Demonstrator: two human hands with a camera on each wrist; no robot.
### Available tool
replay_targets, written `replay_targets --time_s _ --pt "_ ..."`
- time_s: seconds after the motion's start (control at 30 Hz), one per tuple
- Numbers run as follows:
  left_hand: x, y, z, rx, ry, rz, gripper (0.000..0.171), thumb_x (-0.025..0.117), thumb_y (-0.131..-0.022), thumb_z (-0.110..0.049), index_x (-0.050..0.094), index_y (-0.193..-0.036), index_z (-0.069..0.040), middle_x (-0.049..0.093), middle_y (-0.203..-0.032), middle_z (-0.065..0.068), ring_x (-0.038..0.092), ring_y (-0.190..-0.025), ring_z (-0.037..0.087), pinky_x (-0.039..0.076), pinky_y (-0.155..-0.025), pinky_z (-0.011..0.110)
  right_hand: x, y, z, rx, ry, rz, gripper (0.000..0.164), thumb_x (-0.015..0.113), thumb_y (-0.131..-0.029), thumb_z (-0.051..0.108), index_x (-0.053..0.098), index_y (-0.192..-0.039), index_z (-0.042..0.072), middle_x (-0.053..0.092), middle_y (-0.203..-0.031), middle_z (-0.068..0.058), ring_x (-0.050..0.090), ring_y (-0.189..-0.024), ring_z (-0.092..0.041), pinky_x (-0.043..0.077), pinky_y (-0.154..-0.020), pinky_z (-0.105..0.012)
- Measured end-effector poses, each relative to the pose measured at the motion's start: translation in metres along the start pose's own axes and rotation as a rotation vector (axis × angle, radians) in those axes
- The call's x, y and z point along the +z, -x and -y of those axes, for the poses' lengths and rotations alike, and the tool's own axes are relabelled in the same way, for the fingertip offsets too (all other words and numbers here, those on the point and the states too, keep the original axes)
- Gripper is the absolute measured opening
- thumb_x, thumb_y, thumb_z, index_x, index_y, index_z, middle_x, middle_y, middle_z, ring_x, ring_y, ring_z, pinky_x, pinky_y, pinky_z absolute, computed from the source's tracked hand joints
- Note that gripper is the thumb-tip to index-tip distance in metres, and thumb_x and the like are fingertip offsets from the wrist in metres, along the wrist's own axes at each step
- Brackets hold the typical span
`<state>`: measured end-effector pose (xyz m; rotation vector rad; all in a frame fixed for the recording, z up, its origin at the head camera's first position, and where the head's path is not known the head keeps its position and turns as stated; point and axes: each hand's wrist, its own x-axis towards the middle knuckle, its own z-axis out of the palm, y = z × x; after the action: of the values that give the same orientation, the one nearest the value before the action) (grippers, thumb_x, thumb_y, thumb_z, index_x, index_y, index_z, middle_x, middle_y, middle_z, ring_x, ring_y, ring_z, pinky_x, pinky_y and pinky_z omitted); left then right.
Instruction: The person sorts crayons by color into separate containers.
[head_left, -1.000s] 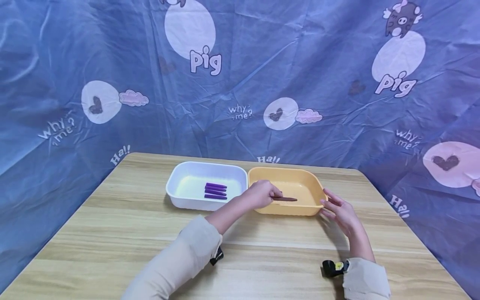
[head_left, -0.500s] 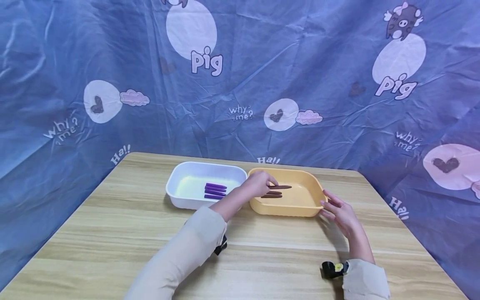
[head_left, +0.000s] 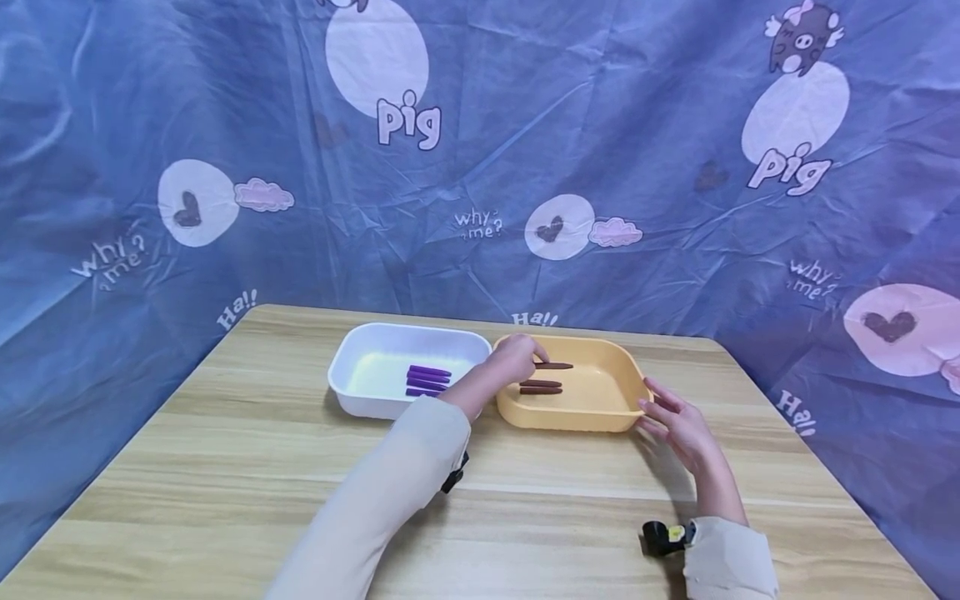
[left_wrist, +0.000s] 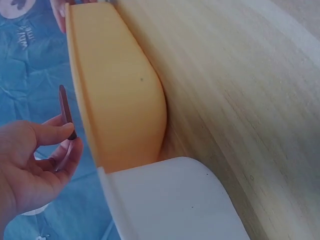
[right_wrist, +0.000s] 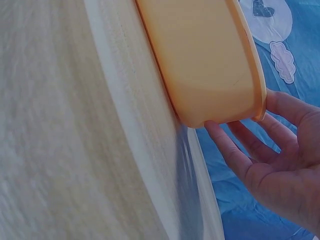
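My left hand [head_left: 516, 357] pinches a brown crayon [left_wrist: 65, 112] between thumb and fingertips, over the left part of the yellow bin [head_left: 622, 422]. Two more brown crayons [head_left: 541, 387] lie side by side in that bin, nearer its front wall. At the bin's right end, my right hand [head_left: 681, 429] holds the corner, with one finger on the rim and another digit low on the outer wall, as the right wrist view shows. Left of the yellow bin stands a white bin [head_left: 356, 403] with several purple crayons [head_left: 427, 381] lying in it, partly covered by my left forearm.
Both bins stand end to end, close together near the back of the wooden table [head_left: 570, 508]. A blue printed cloth [head_left: 480, 142] hangs behind and on both sides. Each wrist wears a small black camera [head_left: 660, 539].
My left hand has moved away from me and a little left with the brown crayon, uncovering the two crayons in the yellow bin. The right hand keeps its place on the bin.
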<state>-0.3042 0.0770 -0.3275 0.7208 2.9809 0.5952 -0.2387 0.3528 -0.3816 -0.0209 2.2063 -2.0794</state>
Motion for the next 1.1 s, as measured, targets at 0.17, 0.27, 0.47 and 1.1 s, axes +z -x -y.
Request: replay_targets --time_s 0.17,0.27,0.47,1.1 --pt "0.009 -0.009 0.002 0.012 -0.018 -0.018 0.041 0.056 -0.078 0.009 0.072 -0.103 -0.019 0.062 -0.115 -0.004 0.051 -0.111 0.014 0.045 -0.085 0.019 0.001 0.001 0.001 -0.005 -0.010 -0.006 0.065 0.052 -0.094 0.008 0.012 -0.144 -0.002 0.011 -0.145 -0.028 0.050 -0.100 0.000 0.043 -0.094 -0.033" --pt "0.015 -0.015 0.004 0.010 -0.034 -0.023 0.039 0.056 -0.078 0.008 0.073 -0.102 -0.019 0.062 -0.114 -0.006 0.052 -0.110 0.014 0.044 -0.086 0.019 0.001 0.001 0.001 -0.007 -0.006 -0.005 0.065 0.052 -0.094 0.008 0.012 -0.144 -0.002 0.013 -0.145 -0.028 0.050 -0.102 -0.002 0.042 -0.095 -0.034" --pt "0.024 -0.023 0.007 -0.016 -0.046 -0.018 0.035 0.058 -0.079 0.005 0.073 -0.102 -0.018 0.062 -0.114 -0.006 0.053 -0.108 0.016 0.044 -0.088 0.019 0.001 0.001 0.001 -0.014 -0.009 -0.005 0.065 0.052 -0.094 0.008 0.013 -0.144 -0.002 0.013 -0.145 -0.029 0.051 -0.103 -0.003 0.042 -0.095 -0.034" --pt "0.047 -0.034 0.011 -0.105 -0.116 -0.053 0.026 0.067 -0.077 -0.001 0.074 -0.092 -0.021 0.066 -0.096 -0.003 0.058 -0.093 0.017 0.047 -0.083 0.023 0.001 0.002 0.002 -0.018 -0.006 -0.020 0.064 0.052 -0.093 0.006 0.014 -0.144 -0.004 0.014 -0.144 -0.029 0.052 -0.103 -0.004 0.043 -0.094 -0.033"
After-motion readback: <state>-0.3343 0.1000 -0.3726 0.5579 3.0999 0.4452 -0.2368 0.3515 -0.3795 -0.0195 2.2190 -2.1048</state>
